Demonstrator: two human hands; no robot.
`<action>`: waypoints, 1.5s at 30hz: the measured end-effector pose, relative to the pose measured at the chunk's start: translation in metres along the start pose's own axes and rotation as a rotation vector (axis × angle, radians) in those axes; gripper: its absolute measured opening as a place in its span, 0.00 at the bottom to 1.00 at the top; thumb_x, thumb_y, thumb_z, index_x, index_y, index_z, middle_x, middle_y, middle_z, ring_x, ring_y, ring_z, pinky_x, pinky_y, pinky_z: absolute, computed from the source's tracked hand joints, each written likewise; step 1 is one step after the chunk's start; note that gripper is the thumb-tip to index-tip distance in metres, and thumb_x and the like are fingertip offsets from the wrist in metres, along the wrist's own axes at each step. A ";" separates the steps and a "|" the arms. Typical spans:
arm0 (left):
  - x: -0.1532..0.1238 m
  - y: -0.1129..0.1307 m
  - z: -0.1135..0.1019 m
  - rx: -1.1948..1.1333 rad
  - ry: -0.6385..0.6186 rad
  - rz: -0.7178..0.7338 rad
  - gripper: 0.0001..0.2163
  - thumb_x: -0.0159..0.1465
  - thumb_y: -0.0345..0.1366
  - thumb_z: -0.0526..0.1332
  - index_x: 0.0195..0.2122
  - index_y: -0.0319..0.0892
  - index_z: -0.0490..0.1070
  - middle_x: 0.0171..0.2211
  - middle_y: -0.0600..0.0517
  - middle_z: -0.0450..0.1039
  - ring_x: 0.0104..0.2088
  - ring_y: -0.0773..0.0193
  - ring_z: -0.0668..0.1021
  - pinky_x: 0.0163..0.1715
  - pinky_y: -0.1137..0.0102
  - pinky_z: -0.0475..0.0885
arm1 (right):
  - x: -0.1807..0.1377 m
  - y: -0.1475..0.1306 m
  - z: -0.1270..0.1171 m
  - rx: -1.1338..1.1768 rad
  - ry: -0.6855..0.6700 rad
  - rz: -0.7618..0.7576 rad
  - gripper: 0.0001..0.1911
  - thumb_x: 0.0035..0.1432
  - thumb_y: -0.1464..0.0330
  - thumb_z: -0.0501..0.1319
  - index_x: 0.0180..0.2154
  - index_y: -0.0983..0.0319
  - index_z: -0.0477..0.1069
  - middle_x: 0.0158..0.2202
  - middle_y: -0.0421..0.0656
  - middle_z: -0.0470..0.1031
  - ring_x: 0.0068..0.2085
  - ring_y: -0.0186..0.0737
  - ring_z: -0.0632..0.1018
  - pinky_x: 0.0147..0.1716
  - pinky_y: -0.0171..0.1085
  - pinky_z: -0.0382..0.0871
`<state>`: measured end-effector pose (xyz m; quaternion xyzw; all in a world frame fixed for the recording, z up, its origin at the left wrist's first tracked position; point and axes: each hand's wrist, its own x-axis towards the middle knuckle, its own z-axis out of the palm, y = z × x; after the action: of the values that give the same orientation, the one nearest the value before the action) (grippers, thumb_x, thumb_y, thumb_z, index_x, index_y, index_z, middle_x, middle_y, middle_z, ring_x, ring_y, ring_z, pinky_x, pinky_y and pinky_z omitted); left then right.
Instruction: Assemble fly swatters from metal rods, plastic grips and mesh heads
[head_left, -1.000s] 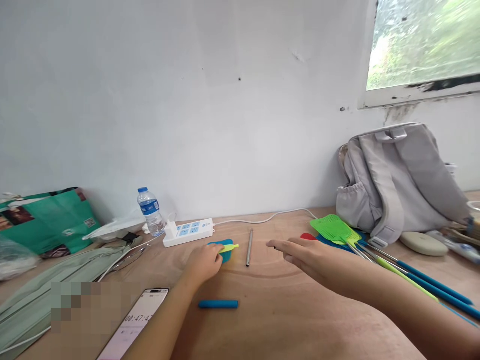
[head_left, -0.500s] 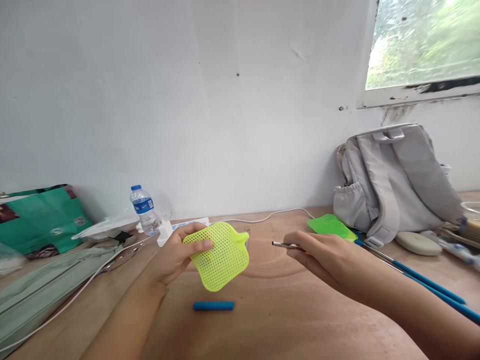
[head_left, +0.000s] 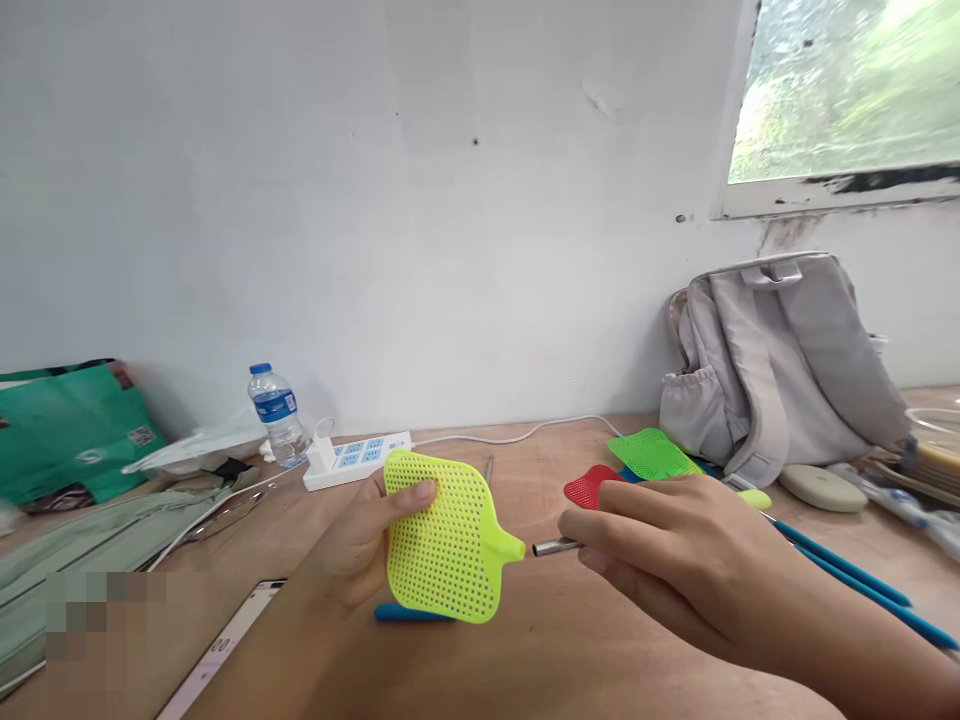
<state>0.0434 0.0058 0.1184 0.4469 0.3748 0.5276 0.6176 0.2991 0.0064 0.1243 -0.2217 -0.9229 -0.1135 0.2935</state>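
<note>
My left hand [head_left: 358, 545] grips a yellow-green mesh fly-swatter head [head_left: 444, 535], held up above the wooden table with its short socket pointing right. My right hand [head_left: 664, 555] pinches a thin metal rod [head_left: 553, 547], whose free end points left at that socket, a small gap apart. A blue handle sleeve [head_left: 405, 613] lies on the table just below the swatter head, partly hidden by it. Another metal rod [head_left: 488, 469] lies further back on the table.
A red swatter head [head_left: 587, 488], a green swatter head [head_left: 651, 453] and blue-handled swatters [head_left: 847, 570] lie at the right. A grey backpack [head_left: 780, 365] leans on the wall. White power strip [head_left: 356, 458], water bottle [head_left: 274, 413], phone [head_left: 217, 648] and green bag [head_left: 71, 430] sit left.
My left hand picked the yellow-green swatter head off the table and raised it. My right hand took up a metal rod and brought its tip close to the head's socket.
</note>
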 end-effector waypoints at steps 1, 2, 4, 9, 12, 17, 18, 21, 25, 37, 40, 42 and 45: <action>0.000 0.000 0.001 -0.013 -0.005 -0.006 0.10 0.44 0.37 0.70 0.25 0.40 0.74 0.23 0.53 0.76 0.25 0.62 0.78 0.27 0.68 0.75 | 0.000 0.000 0.000 -0.020 -0.010 -0.003 0.11 0.61 0.69 0.50 0.42 0.55 0.67 0.24 0.39 0.69 0.22 0.32 0.66 0.20 0.34 0.50; 0.000 0.000 0.002 -0.027 -0.008 -0.013 0.10 0.45 0.37 0.70 0.26 0.40 0.74 0.24 0.52 0.76 0.25 0.63 0.78 0.28 0.69 0.75 | 0.001 0.000 0.000 -0.041 -0.020 -0.007 0.11 0.61 0.68 0.50 0.42 0.55 0.67 0.24 0.39 0.69 0.22 0.32 0.66 0.20 0.34 0.50; 0.000 0.000 0.004 -0.047 -0.011 -0.021 0.09 0.46 0.36 0.70 0.28 0.40 0.75 0.25 0.51 0.77 0.27 0.62 0.79 0.29 0.70 0.75 | 0.001 0.000 0.000 -0.074 -0.029 -0.012 0.11 0.61 0.68 0.49 0.42 0.55 0.67 0.24 0.39 0.69 0.22 0.32 0.66 0.20 0.34 0.50; -0.005 0.001 0.008 -0.049 -0.035 -0.076 0.12 0.48 0.37 0.69 0.33 0.39 0.76 0.30 0.48 0.78 0.31 0.57 0.79 0.32 0.65 0.76 | -0.001 0.003 0.001 -0.101 0.025 0.003 0.09 0.61 0.68 0.51 0.39 0.56 0.69 0.25 0.40 0.71 0.23 0.32 0.69 0.20 0.33 0.51; -0.010 0.002 0.010 -0.043 -0.058 -0.127 0.13 0.50 0.35 0.68 0.37 0.39 0.75 0.32 0.47 0.78 0.33 0.56 0.80 0.33 0.64 0.76 | -0.004 0.004 0.000 -0.057 0.084 0.057 0.07 0.60 0.66 0.54 0.37 0.57 0.70 0.24 0.39 0.72 0.22 0.32 0.69 0.20 0.32 0.52; -0.021 0.006 0.021 -0.026 -0.057 -0.170 0.11 0.51 0.34 0.67 0.37 0.42 0.74 0.32 0.49 0.79 0.33 0.56 0.80 0.34 0.61 0.76 | -0.006 0.006 -0.010 -0.008 0.140 0.128 0.08 0.57 0.61 0.57 0.30 0.58 0.69 0.17 0.37 0.66 0.18 0.31 0.63 0.17 0.32 0.48; -0.024 0.007 0.025 -0.007 -0.030 -0.176 0.11 0.51 0.34 0.67 0.37 0.42 0.74 0.32 0.49 0.79 0.33 0.56 0.80 0.34 0.60 0.76 | -0.006 0.007 -0.012 -0.019 0.124 0.108 0.09 0.57 0.62 0.56 0.28 0.58 0.68 0.16 0.37 0.64 0.17 0.31 0.61 0.17 0.33 0.46; -0.030 0.007 0.035 0.034 0.057 -0.183 0.12 0.50 0.35 0.68 0.36 0.41 0.74 0.32 0.49 0.79 0.34 0.55 0.80 0.36 0.60 0.75 | -0.008 0.008 -0.015 -0.015 0.045 0.066 0.10 0.59 0.63 0.55 0.26 0.58 0.66 0.17 0.36 0.62 0.16 0.30 0.58 0.17 0.34 0.43; -0.034 0.004 0.045 0.048 0.188 -0.190 0.14 0.49 0.35 0.68 0.37 0.41 0.73 0.31 0.51 0.79 0.35 0.55 0.80 0.37 0.60 0.75 | -0.010 0.009 -0.012 -0.002 -0.008 0.070 0.08 0.58 0.67 0.55 0.27 0.59 0.64 0.18 0.35 0.62 0.17 0.30 0.58 0.18 0.34 0.42; -0.035 0.001 0.057 0.179 0.349 -0.152 0.15 0.44 0.38 0.71 0.33 0.42 0.72 0.26 0.53 0.78 0.31 0.55 0.80 0.32 0.63 0.77 | -0.005 0.001 -0.015 -0.435 -0.029 -0.138 0.12 0.57 0.78 0.46 0.23 0.59 0.53 0.15 0.35 0.57 0.15 0.32 0.54 0.17 0.35 0.40; -0.034 -0.001 0.056 0.194 0.366 -0.140 0.16 0.45 0.39 0.70 0.34 0.42 0.72 0.26 0.53 0.78 0.30 0.56 0.80 0.32 0.62 0.77 | -0.005 0.002 -0.011 -0.451 0.013 -0.160 0.12 0.56 0.78 0.46 0.23 0.59 0.52 0.15 0.35 0.57 0.16 0.32 0.54 0.18 0.35 0.40; -0.031 -0.004 0.054 0.211 0.387 -0.132 0.15 0.45 0.39 0.70 0.33 0.42 0.72 0.27 0.53 0.78 0.30 0.56 0.80 0.32 0.62 0.77 | -0.004 0.002 -0.007 -0.467 0.032 -0.171 0.13 0.56 0.79 0.46 0.23 0.59 0.53 0.15 0.35 0.57 0.16 0.32 0.53 0.18 0.36 0.41; -0.027 -0.009 0.051 0.225 0.386 -0.113 0.14 0.46 0.40 0.69 0.33 0.43 0.74 0.27 0.53 0.78 0.31 0.55 0.80 0.33 0.61 0.76 | -0.002 0.004 -0.002 -0.491 0.039 -0.186 0.13 0.55 0.80 0.46 0.23 0.59 0.53 0.15 0.35 0.57 0.15 0.32 0.53 0.18 0.36 0.40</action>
<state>0.0891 -0.0290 0.1259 0.3821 0.5666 0.5229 0.5094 0.3030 0.0090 0.1249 -0.1982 -0.8784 -0.3648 0.2367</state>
